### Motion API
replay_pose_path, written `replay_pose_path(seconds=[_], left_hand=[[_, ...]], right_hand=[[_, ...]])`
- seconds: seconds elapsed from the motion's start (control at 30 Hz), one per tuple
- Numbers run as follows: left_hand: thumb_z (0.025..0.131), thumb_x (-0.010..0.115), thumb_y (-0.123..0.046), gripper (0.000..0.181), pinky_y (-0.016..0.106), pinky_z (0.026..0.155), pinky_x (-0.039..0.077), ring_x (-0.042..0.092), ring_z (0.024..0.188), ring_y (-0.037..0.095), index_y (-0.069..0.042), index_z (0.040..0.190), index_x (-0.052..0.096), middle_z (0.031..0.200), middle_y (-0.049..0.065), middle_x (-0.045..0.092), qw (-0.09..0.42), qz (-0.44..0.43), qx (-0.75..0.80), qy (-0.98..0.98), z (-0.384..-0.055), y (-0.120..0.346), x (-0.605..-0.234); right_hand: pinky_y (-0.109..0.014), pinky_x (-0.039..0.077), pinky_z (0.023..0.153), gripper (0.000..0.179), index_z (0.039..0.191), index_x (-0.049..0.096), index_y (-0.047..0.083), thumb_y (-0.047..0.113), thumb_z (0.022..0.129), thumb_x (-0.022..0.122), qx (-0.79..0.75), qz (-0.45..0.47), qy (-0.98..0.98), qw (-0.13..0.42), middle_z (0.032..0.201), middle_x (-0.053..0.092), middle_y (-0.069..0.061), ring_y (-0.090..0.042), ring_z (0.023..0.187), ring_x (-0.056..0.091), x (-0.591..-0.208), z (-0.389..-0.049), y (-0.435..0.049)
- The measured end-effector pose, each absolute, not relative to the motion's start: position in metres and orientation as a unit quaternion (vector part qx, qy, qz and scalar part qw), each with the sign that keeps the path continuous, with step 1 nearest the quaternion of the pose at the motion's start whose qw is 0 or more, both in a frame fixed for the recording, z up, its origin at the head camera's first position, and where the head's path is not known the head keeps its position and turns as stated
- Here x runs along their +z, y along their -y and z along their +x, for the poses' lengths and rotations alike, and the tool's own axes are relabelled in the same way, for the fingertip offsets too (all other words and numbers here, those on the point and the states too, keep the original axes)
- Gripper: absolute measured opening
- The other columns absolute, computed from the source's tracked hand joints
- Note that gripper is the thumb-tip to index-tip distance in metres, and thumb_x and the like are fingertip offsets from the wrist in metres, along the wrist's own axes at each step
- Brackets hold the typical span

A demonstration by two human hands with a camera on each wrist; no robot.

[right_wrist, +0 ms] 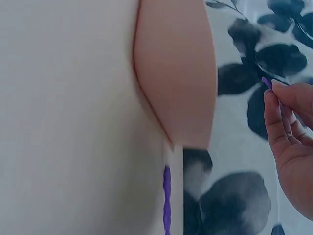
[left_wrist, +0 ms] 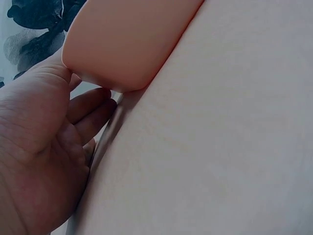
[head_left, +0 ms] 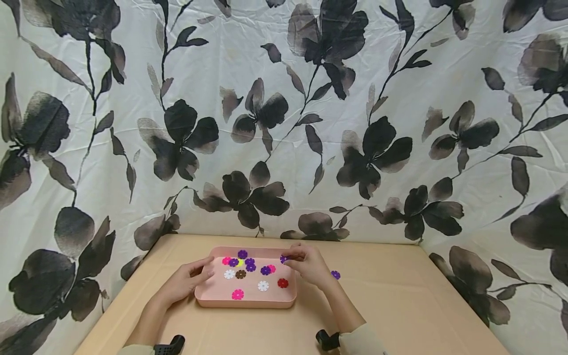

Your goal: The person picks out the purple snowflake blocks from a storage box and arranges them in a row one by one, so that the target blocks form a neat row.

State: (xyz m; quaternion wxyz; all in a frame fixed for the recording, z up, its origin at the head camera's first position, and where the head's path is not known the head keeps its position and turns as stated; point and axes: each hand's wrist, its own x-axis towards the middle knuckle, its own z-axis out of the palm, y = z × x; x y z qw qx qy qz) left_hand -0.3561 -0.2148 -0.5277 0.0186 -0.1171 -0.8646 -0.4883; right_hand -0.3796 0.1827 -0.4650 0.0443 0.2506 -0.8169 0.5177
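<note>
A shallow pink tray (head_left: 206, 295) lies on the table with several flower-shaped pieces in it: purple, pink (head_left: 237, 294), white (head_left: 263, 286), brown (head_left: 240, 274), red (head_left: 282, 283) and a partly covered yellow one. My left hand (head_left: 186, 282) holds the tray's left edge, thumb at the rim and fingers against the outer wall (left_wrist: 124, 44). Over the tray's right end, my right hand (head_left: 308, 266) pinches a purple flower-shaped piece (right_wrist: 266, 82) between thumb and fingertips, clear of the rim.
Another purple flower piece (head_left: 335, 274) lies flat on the tan table (head_left: 390, 305), right of the tray and beyond the right wrist. A white cloth with dark flowers (head_left: 306, 148) hangs behind the table. Dark devices (head_left: 328, 340) are strapped to both wrists.
</note>
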Motion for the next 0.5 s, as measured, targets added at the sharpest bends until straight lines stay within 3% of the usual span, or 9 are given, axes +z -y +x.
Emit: replay_pose_path(seconds=[0.5], left_hand=[[0.102, 0.068, -0.037, 0.065, 0.056, 0.123, 0.032, 0.035, 0.154, 0.039, -0.008, 0.156, 0.048, 0.161, 0.014, 0.047, 0.019, -0.117, -0.49, 0.863, -0.355, 0.215, -0.527]], right_hand=[[-0.024, 0.064, 0.083, 0.018, 0.111, 0.079, 0.003, 0.0, 0.094, 0.074, 0.543, 0.205, 0.811, 0.074, 0.111, 0.069, -0.016, -0.022, 0.095, 0.073, -0.479, -0.389, -0.242]])
